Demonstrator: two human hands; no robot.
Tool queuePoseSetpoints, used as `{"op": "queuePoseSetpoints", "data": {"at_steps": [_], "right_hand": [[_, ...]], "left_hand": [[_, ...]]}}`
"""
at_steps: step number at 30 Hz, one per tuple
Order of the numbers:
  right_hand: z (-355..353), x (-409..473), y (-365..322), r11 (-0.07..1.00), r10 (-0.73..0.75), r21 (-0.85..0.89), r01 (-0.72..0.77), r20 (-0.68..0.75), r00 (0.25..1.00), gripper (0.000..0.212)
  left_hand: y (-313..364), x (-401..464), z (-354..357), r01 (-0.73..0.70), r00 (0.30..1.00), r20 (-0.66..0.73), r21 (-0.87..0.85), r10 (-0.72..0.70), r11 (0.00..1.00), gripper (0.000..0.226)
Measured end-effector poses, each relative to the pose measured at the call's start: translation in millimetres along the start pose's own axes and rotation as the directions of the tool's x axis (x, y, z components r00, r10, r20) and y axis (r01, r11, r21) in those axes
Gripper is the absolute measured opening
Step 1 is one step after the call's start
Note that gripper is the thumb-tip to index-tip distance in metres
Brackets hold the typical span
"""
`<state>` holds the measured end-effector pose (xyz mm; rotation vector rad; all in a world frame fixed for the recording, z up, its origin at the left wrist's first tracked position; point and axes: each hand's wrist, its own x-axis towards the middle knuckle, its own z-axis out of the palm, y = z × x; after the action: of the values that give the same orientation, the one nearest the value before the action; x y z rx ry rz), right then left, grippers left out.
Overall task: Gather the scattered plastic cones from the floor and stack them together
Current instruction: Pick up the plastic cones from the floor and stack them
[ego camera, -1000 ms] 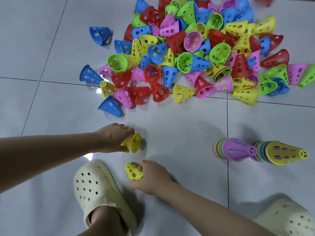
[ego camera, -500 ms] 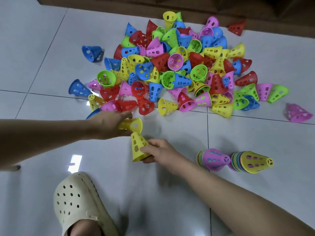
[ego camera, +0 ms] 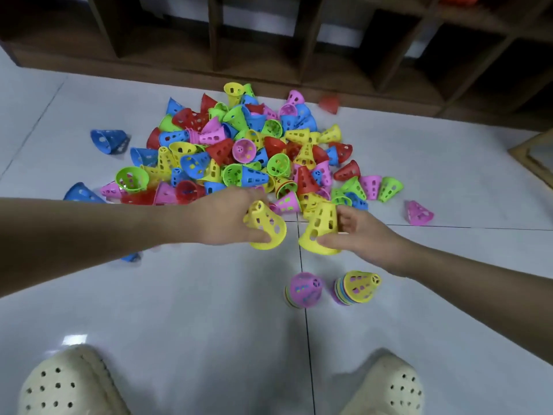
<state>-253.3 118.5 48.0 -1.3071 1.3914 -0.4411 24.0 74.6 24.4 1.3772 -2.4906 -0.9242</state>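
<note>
Just changed: both hands are up off the floor now, where a second ago each was pinching a yellow cone down on the tiles; the view has tipped up too, and a dark wooden shelf unit (ego camera: 299,40) shows behind the heap.
Meaning for the task: two loose cones collected, and my read is they are about to be nested one into the other.
Left hand (ego camera: 221,220): fingers clenched round a yellow cone (ego camera: 264,224), thumb under its wide rim, narrow tip tilted up and away.
Right hand (ego camera: 356,232): fingers grasping a second yellow cone (ego camera: 321,229) by its side wall, mouth down, tip up.
Gap between them: the two cones sit just beside each other, not touching.
Cone heap (ego camera: 245,157): directly beyond both sets of fingertips, mixed colours, still large.
Finished stacks: a pink-topped stack (ego camera: 303,290) and a yellow-topped stack (ego camera: 357,287) lie on the floor (ego camera: 179,310) below the right wrist, nearer the person.
Stragglers: a pink cone (ego camera: 419,212) well right of the right fingers; a blue cone (ego camera: 109,140) far beyond the left forearm.
Progress: early, judging by the heap.
</note>
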Motion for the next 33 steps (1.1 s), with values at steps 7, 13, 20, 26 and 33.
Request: {"op": "queuePoseSetpoints", "data": {"at_steps": [7,13,20,26,33], "right_hand": [[-65.5,-38.4,66.2,0.988,-0.018,-0.154,-0.029,-0.297,0.955,0.039],[-78.6,-46.6,106.6,0.967,-0.06,-0.256,-0.02,-0.302,0.951,0.041],[-79.1,-51.8,139.3,0.927,-0.039,-0.373,-0.028,-0.173,0.984,0.036],[-75.8,-48.9,155.0,0.908,0.026,-0.411,-0.08,-0.135,0.99,0.029],[-74.6,-40.5,165.3,0.87,0.095,-0.474,-0.135,-0.108,0.99,0.043]], "left_hand": [[65.5,16.1,58.7,-0.1,0.987,0.14,0.139,0.08,0.985,0.056],[72.3,16.7,101.2,-0.079,0.978,0.203,0.178,0.042,0.981,0.051],[63.7,29.2,121.6,-0.06,0.953,0.302,0.184,0.001,0.981,0.047],[63.0,41.3,132.1,-0.086,0.943,0.331,0.185,0.021,0.979,0.039],[61.0,46.7,135.5,-0.144,0.932,0.36,0.254,0.044,0.956,0.049]]}}
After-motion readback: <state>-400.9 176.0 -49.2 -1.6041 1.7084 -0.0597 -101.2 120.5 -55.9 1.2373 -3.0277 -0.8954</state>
